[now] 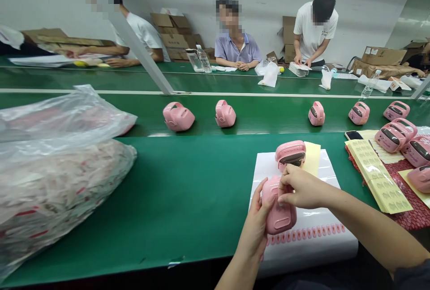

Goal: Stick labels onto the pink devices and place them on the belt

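My left hand (255, 218) is wrapped round the side of a pink handled device (281, 219), tilted over a white sheet (322, 252). Against its upper surface, the fingers of my right hand (302, 186) are pinched together; whatever they hold is too small to make out. Just beyond stands a second pink device (290, 150) with a dark glossy panel, near a yellow slip of paper (313, 155). A row of small pink oval stickers (312, 232) runs across the white sheet below my hands.
Large clear plastic bags (63, 182) fill the left side. Several pink devices (179, 116) stand along the green belt (268, 113). At right lie yellow sticker sheets (379, 176), a phone (354, 135) and more devices. Across the belt, people sit or stand by cardboard boxes (176, 41).
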`<action>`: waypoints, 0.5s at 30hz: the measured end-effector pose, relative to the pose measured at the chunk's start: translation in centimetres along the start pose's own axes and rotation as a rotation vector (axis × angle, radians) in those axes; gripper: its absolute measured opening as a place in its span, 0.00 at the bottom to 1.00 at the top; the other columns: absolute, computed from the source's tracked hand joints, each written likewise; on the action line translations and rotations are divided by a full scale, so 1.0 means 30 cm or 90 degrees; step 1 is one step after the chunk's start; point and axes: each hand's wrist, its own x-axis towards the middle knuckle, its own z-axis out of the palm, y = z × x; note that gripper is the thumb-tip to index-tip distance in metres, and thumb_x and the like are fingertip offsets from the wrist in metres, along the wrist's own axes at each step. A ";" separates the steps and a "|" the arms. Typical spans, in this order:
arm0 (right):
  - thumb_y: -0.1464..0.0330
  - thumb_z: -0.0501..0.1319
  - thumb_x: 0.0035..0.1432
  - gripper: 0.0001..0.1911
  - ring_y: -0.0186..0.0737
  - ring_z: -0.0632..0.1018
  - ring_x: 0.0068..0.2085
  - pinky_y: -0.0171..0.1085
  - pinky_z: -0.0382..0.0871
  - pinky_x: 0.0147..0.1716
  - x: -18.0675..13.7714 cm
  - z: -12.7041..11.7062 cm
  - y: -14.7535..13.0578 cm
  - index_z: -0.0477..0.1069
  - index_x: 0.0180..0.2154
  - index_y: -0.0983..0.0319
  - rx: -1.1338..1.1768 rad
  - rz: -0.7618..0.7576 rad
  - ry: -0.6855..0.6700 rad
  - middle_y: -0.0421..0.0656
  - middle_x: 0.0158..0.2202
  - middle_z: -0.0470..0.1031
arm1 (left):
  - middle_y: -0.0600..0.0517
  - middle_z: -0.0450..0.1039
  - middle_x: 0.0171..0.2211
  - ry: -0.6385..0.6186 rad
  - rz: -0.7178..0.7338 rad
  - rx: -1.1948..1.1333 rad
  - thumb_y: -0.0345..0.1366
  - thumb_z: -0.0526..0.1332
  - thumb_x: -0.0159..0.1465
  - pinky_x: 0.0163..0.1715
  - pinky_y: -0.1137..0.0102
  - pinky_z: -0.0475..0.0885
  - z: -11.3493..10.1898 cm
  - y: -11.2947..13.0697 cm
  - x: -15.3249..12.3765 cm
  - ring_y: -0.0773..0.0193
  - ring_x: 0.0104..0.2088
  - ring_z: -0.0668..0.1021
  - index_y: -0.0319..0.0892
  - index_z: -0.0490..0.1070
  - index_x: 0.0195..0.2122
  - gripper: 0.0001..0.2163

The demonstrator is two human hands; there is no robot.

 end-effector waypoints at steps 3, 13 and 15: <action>0.73 0.65 0.48 0.04 0.36 0.66 0.32 0.37 0.64 0.33 -0.003 0.016 0.005 0.70 0.25 0.65 -0.037 -0.026 0.033 0.41 0.30 0.60 | 0.49 0.72 0.47 0.001 0.000 -0.011 0.46 0.71 0.44 0.41 0.73 0.72 -0.003 0.000 -0.002 0.57 0.46 0.74 0.45 0.64 0.51 0.33; 0.76 0.55 0.53 0.04 0.42 0.69 0.37 0.42 0.69 0.35 -0.077 0.124 0.029 0.65 0.32 0.63 -0.082 -0.318 0.428 0.46 0.34 0.64 | 0.48 0.75 0.40 0.038 0.031 -0.108 0.42 0.70 0.46 0.37 0.71 0.72 -0.020 -0.004 0.021 0.56 0.41 0.76 0.42 0.68 0.47 0.27; 0.77 0.54 0.54 0.08 0.41 0.69 0.38 0.41 0.70 0.36 -0.120 0.179 0.034 0.62 0.38 0.62 0.007 -0.357 0.492 0.46 0.34 0.64 | 0.48 0.75 0.39 0.069 0.022 -0.165 0.42 0.67 0.51 0.34 0.70 0.73 -0.047 0.003 0.037 0.58 0.38 0.77 0.40 0.70 0.44 0.20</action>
